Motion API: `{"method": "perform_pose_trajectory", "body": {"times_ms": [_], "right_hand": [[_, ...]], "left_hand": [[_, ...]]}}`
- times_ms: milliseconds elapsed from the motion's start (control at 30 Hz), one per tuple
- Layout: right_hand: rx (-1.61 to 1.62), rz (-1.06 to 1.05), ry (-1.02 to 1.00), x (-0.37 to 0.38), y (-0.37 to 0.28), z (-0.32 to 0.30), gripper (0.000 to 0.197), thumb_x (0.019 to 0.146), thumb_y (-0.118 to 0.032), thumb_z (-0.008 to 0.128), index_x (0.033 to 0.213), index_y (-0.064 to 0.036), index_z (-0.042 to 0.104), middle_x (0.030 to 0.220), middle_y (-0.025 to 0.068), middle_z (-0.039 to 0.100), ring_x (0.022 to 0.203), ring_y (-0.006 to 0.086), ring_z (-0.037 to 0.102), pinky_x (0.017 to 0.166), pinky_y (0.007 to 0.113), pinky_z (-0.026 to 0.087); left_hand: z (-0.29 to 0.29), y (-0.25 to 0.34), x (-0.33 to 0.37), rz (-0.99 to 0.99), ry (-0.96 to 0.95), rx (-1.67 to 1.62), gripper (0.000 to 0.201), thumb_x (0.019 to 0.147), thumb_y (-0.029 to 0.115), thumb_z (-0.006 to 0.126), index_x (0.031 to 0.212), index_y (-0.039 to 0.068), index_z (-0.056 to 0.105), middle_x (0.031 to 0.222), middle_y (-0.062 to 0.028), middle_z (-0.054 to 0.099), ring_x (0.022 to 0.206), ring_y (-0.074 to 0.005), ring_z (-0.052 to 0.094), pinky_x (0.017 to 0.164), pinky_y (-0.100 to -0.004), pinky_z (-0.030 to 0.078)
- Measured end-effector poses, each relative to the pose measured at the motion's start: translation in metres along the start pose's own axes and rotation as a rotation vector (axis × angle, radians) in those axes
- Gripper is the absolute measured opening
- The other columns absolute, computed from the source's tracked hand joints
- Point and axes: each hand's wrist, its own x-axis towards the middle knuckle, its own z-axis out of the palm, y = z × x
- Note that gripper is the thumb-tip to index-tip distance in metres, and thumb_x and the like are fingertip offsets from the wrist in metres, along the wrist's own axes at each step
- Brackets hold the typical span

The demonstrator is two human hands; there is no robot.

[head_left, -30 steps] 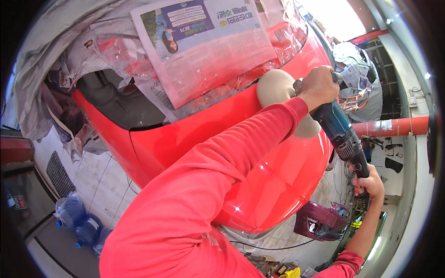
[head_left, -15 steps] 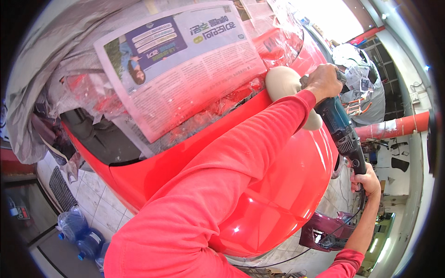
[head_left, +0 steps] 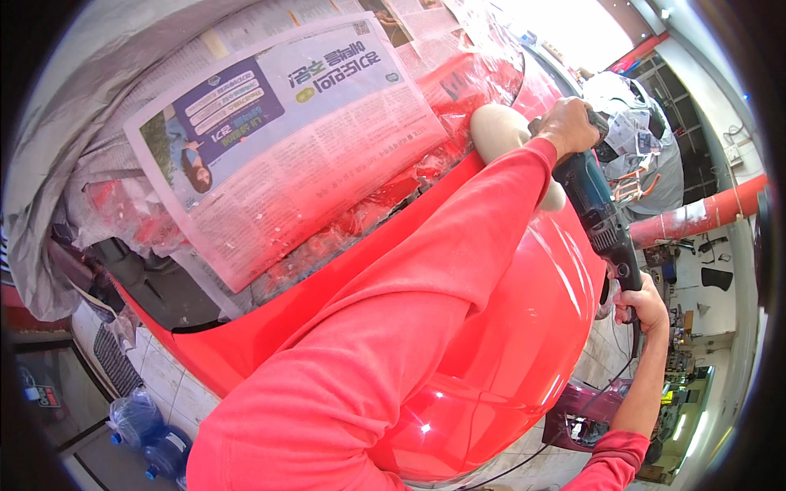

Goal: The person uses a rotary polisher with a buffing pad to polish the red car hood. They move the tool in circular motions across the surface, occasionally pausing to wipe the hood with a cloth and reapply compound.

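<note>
Plainly, both hands were on the power polisher (head_left: 586, 184).
Left hand (head_left: 566, 129) lay curled over its front end beside the cream pad (head_left: 496, 133), knuckles up (fingertips hidden, so I could not tell their exact hold); right hand (head_left: 647, 304) had its fingers wrapped around the rear grip (head_left: 629, 277). Polisher slanted along the right side of the glossy red car body (head_left: 524, 327), its pad partly covered by the red sleeve (head_left: 393, 327) and near a pink-tinged newspaper (head_left: 303, 139).
</note>
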Motion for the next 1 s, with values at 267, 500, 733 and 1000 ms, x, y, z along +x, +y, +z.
{"method": "perform_pose_trajectory", "body": {"times_ms": [267,500,733,1000], "right_hand": [[-0.008,0.128,-0.014,-0.076,0.015,-0.004,0.047,0.066,0.004,0.072,0.113,0.0052,0.068,0.064,0.009,0.063,0.043,0.0211,0.058,0.045,0.041,0.054],[-0.044,0.097,-0.036,-0.07,0.019,-0.003,0.049,0.066,0.003,0.071,0.114,0.0071,0.067,0.066,0.0092,0.066,0.044,0.0206,0.06,0.044,0.038,0.053],[0.01,-0.005,0.029,-0.014,0.02,0.0,0.05,0.07,0.002,0.069,0.12,0.0058,0.066,0.066,0.0075,0.063,0.044,0.0186,0.058,0.046,0.037,0.055],[0.076,-0.004,0.048,-0.003,0.03,0.009,0.041,0.077,0.003,0.071,0.118,0.0032,0.067,0.064,0.0062,0.06,0.045,0.0179,0.057,0.048,0.037,0.052]], "left_hand": [[0.0,0.033,-0.094,-0.041,0.052,-0.047,0.028,0.086,0.022,0.074,0.109,0.009,0.084,0.108,-0.0221,0.081,0.106,-0.0394,0.078,0.094,-0.0498,0.061],[-0.002,0.027,-0.094,0.005,0.098,-0.062,0.029,0.085,0.021,0.075,0.108,0.007,0.084,0.104,-0.0227,0.081,0.102,-0.0395,0.079,0.093,-0.05,0.061],[0.023,-0.01,-0.014,0.118,0.068,-0.015,0.045,0.078,0.025,0.074,0.119,0.008,0.082,0.114,-0.023,0.08,0.111,-0.0394,0.077,0.099,-0.0452,0.061],[0.039,-0.026,0.018,0.14,0.023,-0.069,0.034,0.079,0.024,0.078,0.109,0.008,0.085,0.099,-0.0185,0.082,0.094,-0.0322,0.081,0.091,-0.0406,0.063]]}}
